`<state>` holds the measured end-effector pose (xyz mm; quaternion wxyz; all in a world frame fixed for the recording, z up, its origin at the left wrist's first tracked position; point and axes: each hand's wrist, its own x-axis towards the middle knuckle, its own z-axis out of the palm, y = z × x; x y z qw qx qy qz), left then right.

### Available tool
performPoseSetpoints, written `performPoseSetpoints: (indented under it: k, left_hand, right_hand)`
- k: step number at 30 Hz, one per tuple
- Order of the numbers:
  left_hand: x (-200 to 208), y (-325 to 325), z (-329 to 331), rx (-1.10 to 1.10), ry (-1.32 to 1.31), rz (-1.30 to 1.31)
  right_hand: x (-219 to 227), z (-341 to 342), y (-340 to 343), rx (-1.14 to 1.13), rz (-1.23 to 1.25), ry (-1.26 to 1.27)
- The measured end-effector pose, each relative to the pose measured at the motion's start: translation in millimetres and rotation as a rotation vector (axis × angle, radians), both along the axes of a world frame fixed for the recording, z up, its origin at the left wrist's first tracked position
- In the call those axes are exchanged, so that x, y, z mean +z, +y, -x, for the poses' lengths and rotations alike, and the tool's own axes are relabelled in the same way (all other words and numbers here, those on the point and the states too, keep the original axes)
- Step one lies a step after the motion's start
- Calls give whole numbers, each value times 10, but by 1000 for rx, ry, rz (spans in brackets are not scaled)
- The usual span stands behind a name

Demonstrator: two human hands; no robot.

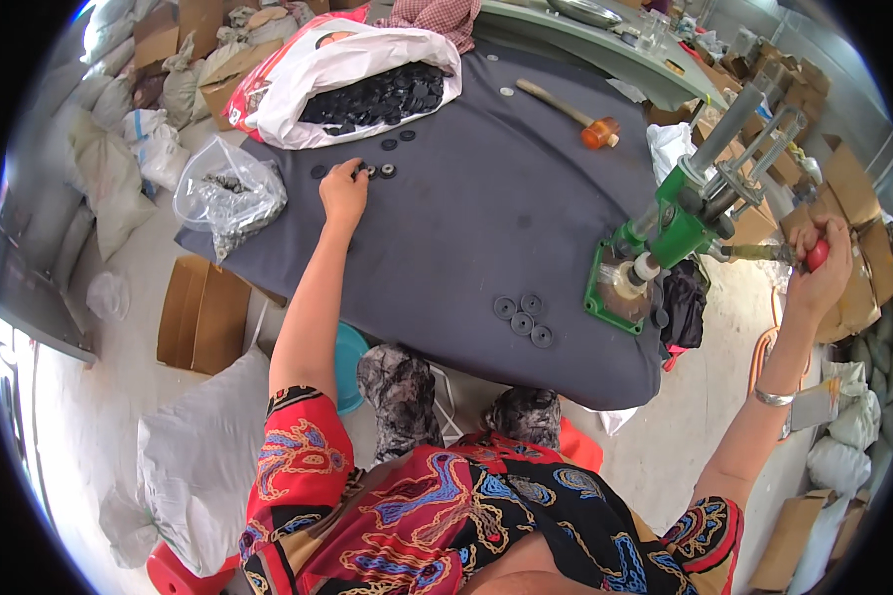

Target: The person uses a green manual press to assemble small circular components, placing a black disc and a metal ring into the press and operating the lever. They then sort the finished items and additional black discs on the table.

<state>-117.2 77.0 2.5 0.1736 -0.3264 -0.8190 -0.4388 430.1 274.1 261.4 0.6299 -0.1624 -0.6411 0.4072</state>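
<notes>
And the right hand [826, 283] has the red knob [817, 256] of the green lever press [683, 238], fingers curled snugly around it! Far to the press's left, the left hand [343, 195] is down among loose black discs [389, 171], fingers bunched narrow; whether they grip one, this view can't tell. Progress? Five black rings [522, 323] lie grouped just left of the press base, perhaps a finished handful, though that's a judgement. Whether a piece sits inside the press, no telling. Plenty looks left: beyond the discs, far left of the press, a white-and-red sack [367, 50] gapes over a heap of black pieces [387, 97]. Farther left of the press sits a clear plastic bag [193, 206] of small grey parts. The orange-headed mallet [569, 111] lies beyond the press, leftward, seemingly out of the way; the rings, so near the base, look easier to nudge.
</notes>
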Motion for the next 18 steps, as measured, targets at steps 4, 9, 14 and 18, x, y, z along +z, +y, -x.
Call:
performPoseSetpoints:
  k: [4, 9, 14, 18]
  left_hand:
    - [-126, 205, 238, -8, 45, 105]
    - [-206, 275, 236, -9, 193, 238]
    - [-169, 224, 157, -39, 195, 300]
    - [-149, 268, 114, -3, 148, 355]
  right_hand:
    - [15, -12, -36, -55, 24, 9]
    - [-3, -21, -19, -74, 23, 15]
    - [-13, -64, 4, -65, 17, 5]
    - [25, -57, -58, -82, -7, 14]
